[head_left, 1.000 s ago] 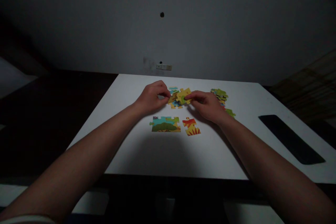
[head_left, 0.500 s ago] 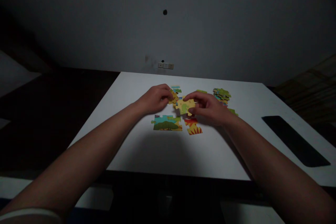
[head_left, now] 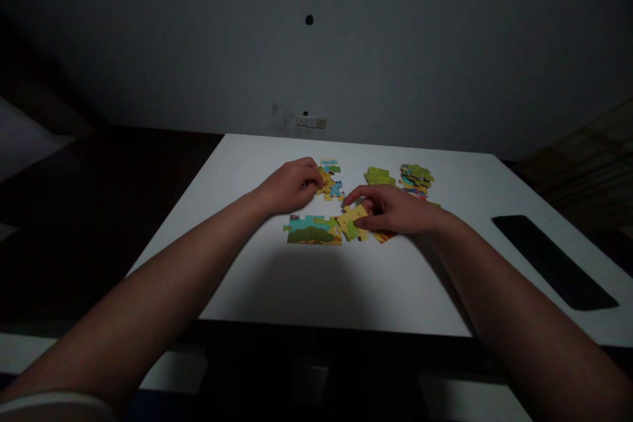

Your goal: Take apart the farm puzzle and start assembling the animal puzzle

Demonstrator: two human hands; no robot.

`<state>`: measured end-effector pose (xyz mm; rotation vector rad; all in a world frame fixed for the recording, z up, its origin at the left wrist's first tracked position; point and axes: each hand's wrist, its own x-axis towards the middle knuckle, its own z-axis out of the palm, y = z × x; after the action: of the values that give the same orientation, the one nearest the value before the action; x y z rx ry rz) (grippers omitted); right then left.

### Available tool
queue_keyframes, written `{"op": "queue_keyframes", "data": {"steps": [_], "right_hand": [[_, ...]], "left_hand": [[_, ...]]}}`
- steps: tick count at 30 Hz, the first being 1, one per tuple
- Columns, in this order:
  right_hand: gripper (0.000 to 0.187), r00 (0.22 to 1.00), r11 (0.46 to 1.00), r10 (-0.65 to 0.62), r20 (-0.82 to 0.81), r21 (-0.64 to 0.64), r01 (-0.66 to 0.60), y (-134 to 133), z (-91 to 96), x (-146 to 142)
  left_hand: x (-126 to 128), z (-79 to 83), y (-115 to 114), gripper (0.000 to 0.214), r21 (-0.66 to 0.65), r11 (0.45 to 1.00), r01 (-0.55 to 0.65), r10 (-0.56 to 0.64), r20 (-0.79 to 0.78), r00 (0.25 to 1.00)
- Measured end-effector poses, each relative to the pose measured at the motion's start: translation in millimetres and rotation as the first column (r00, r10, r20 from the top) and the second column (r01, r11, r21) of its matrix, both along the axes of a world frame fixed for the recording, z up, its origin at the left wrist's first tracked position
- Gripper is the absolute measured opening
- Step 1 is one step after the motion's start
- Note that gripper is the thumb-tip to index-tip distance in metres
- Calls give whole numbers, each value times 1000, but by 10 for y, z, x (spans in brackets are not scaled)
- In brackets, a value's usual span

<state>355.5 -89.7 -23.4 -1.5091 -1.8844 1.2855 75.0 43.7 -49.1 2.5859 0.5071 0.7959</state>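
My left hand (head_left: 293, 186) is closed, its curled fingertips on a yellow puzzle piece (head_left: 325, 179) with dark marks. A blue-and-yellow puzzle piece (head_left: 337, 190) lies against that one. My right hand (head_left: 393, 209) pinches a yellow and green puzzle piece (head_left: 352, 223) between thumb and fingers, tilted low over the table. Just left of it lies a joined strip of puzzle (head_left: 312, 231) with a green tree on blue. An orange-red puzzle piece (head_left: 384, 236) shows partly under my right hand.
Green puzzle pieces (head_left: 380, 176) lie beyond my right hand, and a loose pile of puzzle pieces (head_left: 416, 175) sits to their right. A flat black object (head_left: 554, 262) rests on the right of the white table (head_left: 277, 290). Behind stands a grey wall with sockets (head_left: 311, 122).
My right hand has moved the yellow and green piece down and toward the tree strip, turning it. The orange-red piece has shifted right, under the hand. My left hand stays nearly in place.
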Motion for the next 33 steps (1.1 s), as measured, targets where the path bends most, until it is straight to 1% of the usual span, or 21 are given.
{"op": "queue_keyframes", "data": {"steps": [6, 10, 12, 13, 15, 17, 18, 20, 21, 22, 23, 25, 28, 33], "right_hand": [[38, 989, 1000, -1, 151, 22, -3, -31, 45, -84], [33, 960, 999, -2, 281, 45, -11, -73, 106, -137], [28, 953, 998, -4, 302, 54, -13, -85, 115, -149], [25, 957, 998, -3, 289, 56, -14, -87, 109, -149], [23, 978, 999, -4, 207, 48, -6, -86, 84, -138], [29, 998, 1000, -18, 62, 19, 17, -85, 61, -121], [34, 999, 999, -35, -18, 2, 35, -87, 57, -113], [54, 987, 997, -73, -140, -39, 68, -93, 65, -106], [62, 981, 995, -89, -174, -61, 79, -97, 73, -106], [66, 976, 993, -103, -192, -80, 89, -100, 81, -109], [64, 973, 991, -116, -197, -95, 99, -102, 85, -114], [52, 972, 989, -136, -190, -88, 121, -99, 76, -122], [34, 977, 989, -151, -152, -13, 151, -83, 26, -119], [27, 993, 992, -116, -35, 36, 117, -58, -48, -61]], "left_hand": [[5, 9, -14, 27, -4, 1000, 3, -3, -11, 1000], [12, 4, -14, 27, -27, 1000, 7, -8, -25, 1000], [16, 4, -21, 26, -41, 999, 10, -11, -37, 999], [16, 7, -26, 25, -47, 999, 16, -18, -40, 999], [11, 23, -36, 21, -57, 998, 37, -40, -49, 998], [0, 52, -40, 13, -74, 995, 63, -68, -69, 995], [-8, 70, -39, 13, -91, 993, 75, -82, -86, 993], [-19, 107, -33, 29, -148, 984, 95, -115, -132, 985], [-23, 122, -29, 39, -180, 979, 96, -125, -155, 980], [-24, 133, -25, 47, -208, 974, 90, -129, -178, 976], [-22, 141, -22, 53, -228, 970, 81, -129, -202, 971], [-16, 146, -22, 58, -241, 969, 61, -122, -248, 961], [-9, 147, -25, 56, -250, 968, 35, -109, -289, 951], [-23, 168, -3, 53, -301, 954, 3, -100, -306, 947]]}}
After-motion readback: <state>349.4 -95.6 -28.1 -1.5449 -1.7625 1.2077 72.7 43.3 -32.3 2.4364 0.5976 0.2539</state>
